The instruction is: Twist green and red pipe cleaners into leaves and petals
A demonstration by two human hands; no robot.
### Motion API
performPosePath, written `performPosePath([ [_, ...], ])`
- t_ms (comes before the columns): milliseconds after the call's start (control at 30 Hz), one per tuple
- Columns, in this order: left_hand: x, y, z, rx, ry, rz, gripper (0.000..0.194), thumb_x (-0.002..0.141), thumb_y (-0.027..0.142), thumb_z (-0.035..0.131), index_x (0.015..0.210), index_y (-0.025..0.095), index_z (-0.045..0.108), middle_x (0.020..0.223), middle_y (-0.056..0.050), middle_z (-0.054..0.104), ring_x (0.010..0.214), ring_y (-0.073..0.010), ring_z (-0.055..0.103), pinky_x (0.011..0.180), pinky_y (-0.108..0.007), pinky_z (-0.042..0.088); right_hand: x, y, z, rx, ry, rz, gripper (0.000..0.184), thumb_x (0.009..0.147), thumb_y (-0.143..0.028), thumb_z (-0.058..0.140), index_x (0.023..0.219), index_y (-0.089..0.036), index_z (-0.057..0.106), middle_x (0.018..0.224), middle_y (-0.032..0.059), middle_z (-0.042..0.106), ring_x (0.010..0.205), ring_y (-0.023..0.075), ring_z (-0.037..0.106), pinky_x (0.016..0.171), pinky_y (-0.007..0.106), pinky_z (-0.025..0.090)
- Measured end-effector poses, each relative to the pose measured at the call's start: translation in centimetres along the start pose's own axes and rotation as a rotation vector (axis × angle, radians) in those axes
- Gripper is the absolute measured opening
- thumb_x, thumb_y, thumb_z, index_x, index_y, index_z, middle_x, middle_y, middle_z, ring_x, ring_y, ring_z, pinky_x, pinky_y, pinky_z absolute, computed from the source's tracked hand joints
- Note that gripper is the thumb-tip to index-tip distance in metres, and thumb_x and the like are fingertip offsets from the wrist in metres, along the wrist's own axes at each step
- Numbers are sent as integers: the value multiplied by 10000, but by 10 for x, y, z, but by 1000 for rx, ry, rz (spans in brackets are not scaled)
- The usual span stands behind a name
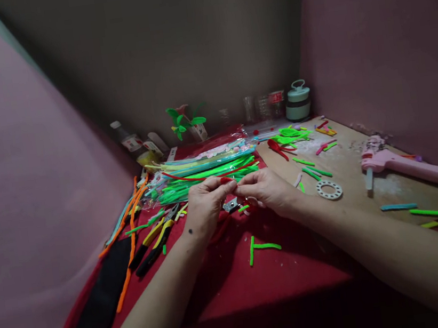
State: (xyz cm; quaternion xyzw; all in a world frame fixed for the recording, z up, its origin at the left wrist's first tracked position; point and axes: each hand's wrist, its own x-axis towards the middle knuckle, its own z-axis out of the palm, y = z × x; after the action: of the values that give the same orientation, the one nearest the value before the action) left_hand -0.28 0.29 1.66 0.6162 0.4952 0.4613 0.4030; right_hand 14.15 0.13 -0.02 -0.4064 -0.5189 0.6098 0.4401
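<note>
In the middle of the view, my left hand [204, 202] and my right hand [271, 192] meet at the fingertips, both closed in a pinch. Between them they hold a red pipe cleaner [226, 180], mostly hidden by the fingers. Right behind the hands, a long red strand curves across a bundle of green pipe cleaners [178, 192]; whether it joins the held piece I cannot tell. Below the fingers lies a small metal tool [231, 205], partly covered. Two joined bright green pieces [253, 248] rest on the red cloth [255, 288] nearer me.
Pliers with yellow and black handles [160, 239] lie left, beside orange pipe cleaners [131, 267] and a black flat item [96, 304]. Rightward, a board holds a white ring with holes [329, 190] and a pink glue gun [413, 164]. A lidded container [298, 102] stands behind.
</note>
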Motion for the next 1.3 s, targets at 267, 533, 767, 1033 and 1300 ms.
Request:
performPosePath([
  [267,12,-7,13,475,133,640,106,771,213,595,731,166,682,717,-16,598,656,-111,560,624,-222,438,7,1,-5,8,92,-47,272,585,-311,661,456,-158,477,362,-66,398,355,38,299,369,201,191],
  [533,13,-15,11,638,85,758,183,848,257,511,854,181,677,816,-49,627,751,-134,582,704,-253,465,7,3,-5,-165,128,-19,228,649,-205,572,440,-155,495,371,-46,412,357,51,305,396,221,194],
  [767,13,-25,-1,489,212,573,231,875,306,462,948,155,621,821,-33,598,754,-133,560,700,-246,439,17,-2,-23,-237,310,-98,158,663,-240,578,542,-139,591,462,-11,512,413,74,405,428,220,285],
  [1033,6,-33,-1,836,86,741,201,873,259,463,815,165,631,718,-42,640,665,-145,529,671,-286,386,43,-9,-84,-584,624,-96,136,652,-176,550,603,-122,664,512,32,593,434,106,469,462,241,339],
  [1300,6,-37,-1,852,51,724,213,882,256,444,810,171,625,704,-40,638,637,-140,532,662,-299,369,42,-18,-105,-865,947,-163,287,723,-173,494,874,-122,733,857,135,706,807,223,633,716,292,432],
])
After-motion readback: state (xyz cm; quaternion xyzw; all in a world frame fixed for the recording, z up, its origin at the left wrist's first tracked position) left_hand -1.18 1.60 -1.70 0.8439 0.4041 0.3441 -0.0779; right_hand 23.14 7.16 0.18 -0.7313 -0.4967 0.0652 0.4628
